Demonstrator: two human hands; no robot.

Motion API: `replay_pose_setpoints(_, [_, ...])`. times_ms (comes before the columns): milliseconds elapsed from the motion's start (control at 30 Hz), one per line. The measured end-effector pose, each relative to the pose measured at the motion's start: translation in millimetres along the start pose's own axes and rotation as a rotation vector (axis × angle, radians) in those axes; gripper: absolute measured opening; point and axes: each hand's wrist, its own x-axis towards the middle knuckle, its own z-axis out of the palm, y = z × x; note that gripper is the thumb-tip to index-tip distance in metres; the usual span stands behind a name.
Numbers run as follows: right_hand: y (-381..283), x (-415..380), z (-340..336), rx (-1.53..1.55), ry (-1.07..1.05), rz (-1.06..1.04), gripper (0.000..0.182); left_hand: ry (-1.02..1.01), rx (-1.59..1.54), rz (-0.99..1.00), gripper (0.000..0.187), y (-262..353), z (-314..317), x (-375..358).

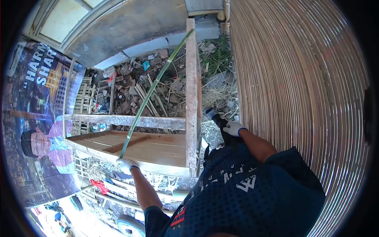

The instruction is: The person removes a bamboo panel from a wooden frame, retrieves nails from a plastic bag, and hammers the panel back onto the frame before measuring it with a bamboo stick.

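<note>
A long green bamboo strip (152, 87) runs diagonally across a wooden frame (192, 94). Its far end lies over the top of the frame's long beam, and its near end meets my left hand (126, 164). That hand wears a white glove and is closed around the strip's end, beside the frame's lower rail; the fingertips are partly hidden. My right hand (233, 128), also gloved, lies on my dark-clothed leg, holding nothing that I can see. A shallow wooden panel (162, 149) with a cross-brace sits inside the frame near my left hand.
A wall of thin bamboo slats (292, 79) rises close on my right. Rubble (130, 83) and loose sticks cover the ground beyond the frame. A printed banner (43, 98) hangs at the left. A red cloth (99, 186) and a tyre (130, 226) are at lower left.
</note>
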Motion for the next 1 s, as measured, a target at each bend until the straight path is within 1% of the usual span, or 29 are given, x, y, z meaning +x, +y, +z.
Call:
replay_pose_setpoints(33, [5.1, -10.7, 8.0, 0.066, 0.043, 0.021, 0.056, -0.026, -0.026, 0.014, 0.074, -14.9, 3.5, 25.0])
replay_pose_setpoints(67, [11.4, -20.1, 14.3, 0.13, 0.086, 0.039, 0.056, -0.036, -0.001, 0.028, 0.072, -16.7, 4.5, 28.1])
replay_pose_setpoints(100, [17.7, -30.4, 18.8, 0.192, 0.128, 0.055, 0.057, -0.038, 0.119, 0.04, 0.07, -18.3, 9.0, 29.6])
replay_pose_setpoints(133, [38.8, -23.5, 34.2, 0.158, 0.173, 0.043, 0.059, -0.042, 0.302, 0.057, 0.068, -14.0, 9.6, 26.2])
replay_pose_setpoints(200, [52.2, -46.7, 39.5, 0.105, 0.19, 0.155, 0.06, -0.047, 0.664, 0.111, 0.064, -7.5, 9.8, 23.5])
replay_pose_setpoints(233, [60.7, -50.4, 43.0, 0.117, 0.111, 0.201, 0.06, -0.055, 0.792, 0.132, 0.062, -7.3, 10.9, 24.1])
replay_pose_setpoints(300, [68.8, -49.5, 51.4, 0.11, 0.054, 0.21, 0.061, -0.072, 0.897, 0.143, 0.059, -8.4, 14.5, 25.8])
replay_pose_setpoints(367, [64.5, -49.5, 56.9, 0.076, 0.093, 0.135, 0.062, -0.053, 0.998, 0.127, 0.059, -1.9, 19.4, 11.7])
replay_pose_setpoints(400, [54.8, -45.7, 56.7, 0.085, 0.187, 0.109, 0.061, -0.045, 1.049, 0.116, 0.06, 1.0, 19.5, 4.5])
replay_pose_setpoints(433, [39.8, -46.0, 53.1, 0.091, 0.28, 0.081, 0.06, -0.031, 0.99, 0.107, 0.06, 1.4, 17.5, -1.1])
replay_pose_setpoints(467, [18.4, -41.6, 36.1, 0.031, 0.22, -0.011, 0.06, -0.016, 0.931, 0.099, 0.06, 1.4, 15.7, -6.4])
replay_pose_setpoints(500, [-5.8, -32.0, 13.9, -0.032, 0.155, -0.103, 0.061, 0.007, 0.764, 0.093, 0.06, -0.6, 12.3, -10.1])
replay_pose_setpoints(533, [-28.8, -18.6, -0.4, 0.017, 0.253, -0.126, 0.062, 0.035, 0.594, 0.082, 0.061, -2.0, 9.0, -15.9])
replay_pose_setpoints(567, [-47.2, -4.7, -16.2, 0.063, 0.346, -0.155, 0.063, 0.037, 0.535, 0.05, 0.06, 14.2, 0.5, -36.7])
replay_pose_setpoints(600, [-60.9, 12.7, -34.6, 0.131, 0.48, -0.164, 0.066, 0.046, 0.477, 0.013, 0.06, 49.8, -14.0, -68.3])
replay_pose_setpoints(633, [-76.4, 36.2, -54.4, 0.198, 0.61, -0.183, 0.069, 0.062, 0.415, -0.028, 0.061, 70.4, -21.1, -82.0])
replay_pose_setpoints(667, [-101.5, 54.1, -74.5, 0.271, 0.73, -0.207, 0.072, 0.08, 0.312, -0.097, 0.064, 62.6, -17.6, -72.8])
replay_pose_setpoints(700, [-125.6, 69.3, -87.2, 0.402, 0.833, -0.199, 0.069, 0.208, 0.481, 0.2, 0.059, 46.1, -10.6, -77.2])
replay_pose_setpoints(733, [-155.3, 78.6, -102.2, 0.532, 0.939, -0.204, 0.067, 0.202, 0.462, 0.128, 0.055, 34.5, -5.7, -68.4])
replay_pose_setpoints(767, [-193.7, 69.0, -116.2, 0.716, 1.035, -0.17, 0.062, 0.194, 0.44, 0.063, 0.05, 30.0, -1.3, -58.6])
replay_pose_setpoints(833, [-230.0, 82.8, -121.6, 0.454, 1.213, -0.2, 0.071, 0.214, 0.756, 0.228, 0.052, 48.1, -10.0, -76.3])
replay_pose_setpoints(867, [-243.1, 84.6, -123.1, 0.321, 1.305, -0.215, 0.076, 0.215, 0.481, 0.073, 0.054, 48.1, -9.7, -72.4])
replay_pose_setpoints(900, [-249.7, 82.0, -126.0, 0.287, 1.256, -0.209, 0.077, 0.208, 0.419, -0.008, 0.053, 48.4, -7.2, -70.6])
replay_pose_setpoints(967, [-259.7, 64.1, -126.2, 0.223, 1.165, -0.187, 0.079, 0.189, 0.294, -0.16, 0.053, 74.9, -19.8, -87.4])
replay_pose_setpoints(1000, [-262.4, 61.0, -127.0, 0.137, 1.163, -0.146, 0.079, 0.186, 0.379, -0.07, 0.05, 74.6, -19.5, -90.9])
